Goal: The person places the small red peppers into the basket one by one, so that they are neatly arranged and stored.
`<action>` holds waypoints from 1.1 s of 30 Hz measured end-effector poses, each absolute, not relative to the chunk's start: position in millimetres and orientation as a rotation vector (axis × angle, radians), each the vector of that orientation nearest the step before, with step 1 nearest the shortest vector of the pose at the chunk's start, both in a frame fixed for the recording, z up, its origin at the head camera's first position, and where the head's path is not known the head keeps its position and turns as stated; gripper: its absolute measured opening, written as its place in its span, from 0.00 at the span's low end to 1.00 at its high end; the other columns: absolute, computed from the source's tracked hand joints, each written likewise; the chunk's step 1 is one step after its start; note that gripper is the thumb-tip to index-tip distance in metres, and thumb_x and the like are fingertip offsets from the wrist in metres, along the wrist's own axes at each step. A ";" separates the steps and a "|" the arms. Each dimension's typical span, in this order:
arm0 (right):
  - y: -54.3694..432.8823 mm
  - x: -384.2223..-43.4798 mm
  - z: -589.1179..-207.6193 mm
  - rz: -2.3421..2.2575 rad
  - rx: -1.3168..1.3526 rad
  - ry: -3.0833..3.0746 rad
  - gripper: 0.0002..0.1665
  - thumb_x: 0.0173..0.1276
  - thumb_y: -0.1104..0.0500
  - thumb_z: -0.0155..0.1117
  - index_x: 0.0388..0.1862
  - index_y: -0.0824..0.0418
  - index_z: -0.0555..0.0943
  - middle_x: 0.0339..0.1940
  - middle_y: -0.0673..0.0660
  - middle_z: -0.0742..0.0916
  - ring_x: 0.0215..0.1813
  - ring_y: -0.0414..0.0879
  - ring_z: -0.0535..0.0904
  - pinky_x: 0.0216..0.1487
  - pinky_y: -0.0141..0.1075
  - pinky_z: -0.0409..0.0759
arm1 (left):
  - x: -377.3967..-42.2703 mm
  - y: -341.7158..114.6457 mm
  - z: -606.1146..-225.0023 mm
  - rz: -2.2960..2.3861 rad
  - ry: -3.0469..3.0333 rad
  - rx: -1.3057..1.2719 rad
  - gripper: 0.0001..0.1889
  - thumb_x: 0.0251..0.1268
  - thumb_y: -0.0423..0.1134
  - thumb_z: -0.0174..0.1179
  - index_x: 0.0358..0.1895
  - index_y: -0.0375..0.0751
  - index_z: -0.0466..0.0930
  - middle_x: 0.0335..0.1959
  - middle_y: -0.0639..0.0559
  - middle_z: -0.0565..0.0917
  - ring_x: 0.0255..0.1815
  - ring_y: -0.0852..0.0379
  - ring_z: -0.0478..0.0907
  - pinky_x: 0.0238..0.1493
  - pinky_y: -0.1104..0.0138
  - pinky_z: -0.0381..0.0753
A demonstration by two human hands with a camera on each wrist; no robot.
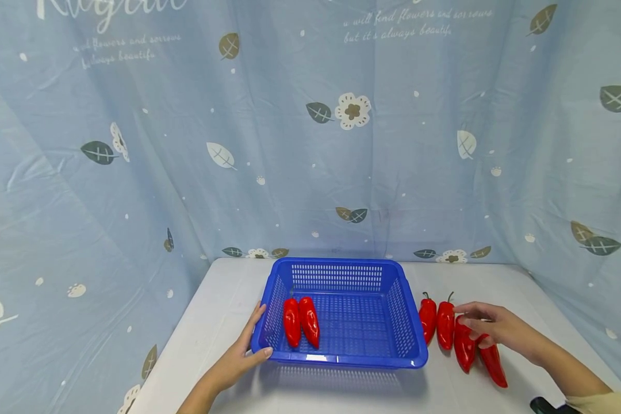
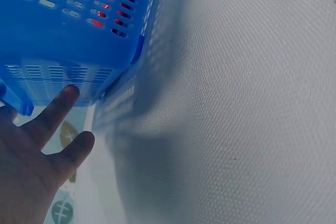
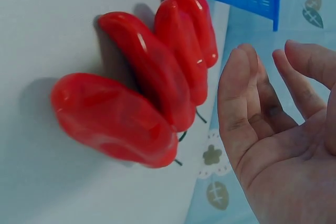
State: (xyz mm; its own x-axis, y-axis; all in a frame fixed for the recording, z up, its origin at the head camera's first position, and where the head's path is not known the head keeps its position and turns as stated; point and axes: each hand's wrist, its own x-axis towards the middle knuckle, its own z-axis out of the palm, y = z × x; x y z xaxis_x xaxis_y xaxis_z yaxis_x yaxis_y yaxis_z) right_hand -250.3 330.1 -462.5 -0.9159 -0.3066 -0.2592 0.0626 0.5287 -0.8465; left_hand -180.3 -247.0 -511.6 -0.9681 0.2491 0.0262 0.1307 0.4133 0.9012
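Note:
A blue plastic basket (image 1: 336,361) stands on the white table. Two red peppers (image 1: 292,323) lie side by side in its left part. My left hand (image 1: 233,359) is at the basket's front left corner, thumb at the front rim and fingers along the left side. In the left wrist view its fingers (image 2: 52,116) look straight, against the basket wall. My right hand (image 1: 502,328) hovers over a row of several red peppers (image 1: 445,326) right of the basket. Its fingers bend loosely with nothing between them, apart from the peppers (image 3: 115,121) in the right wrist view.
A blue curtain (image 1: 290,161) with leaf and flower prints hangs behind and beside the table (image 1: 227,287). A dark object (image 1: 543,405) shows at the lower right by the right sleeve. The row of peppers reaches close to the basket's right wall.

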 end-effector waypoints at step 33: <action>369.7 -238.6 -516.6 -1.171 0.113 2.539 0.39 0.68 0.55 0.71 0.69 0.74 0.68 0.59 0.78 0.76 0.47 0.50 0.81 0.43 0.48 0.88 | -181.5 -248.4 -513.6 1.632 2.517 0.353 0.47 0.70 0.44 0.60 0.84 0.58 0.38 0.85 0.49 0.34 0.81 0.29 0.45 0.71 0.32 0.58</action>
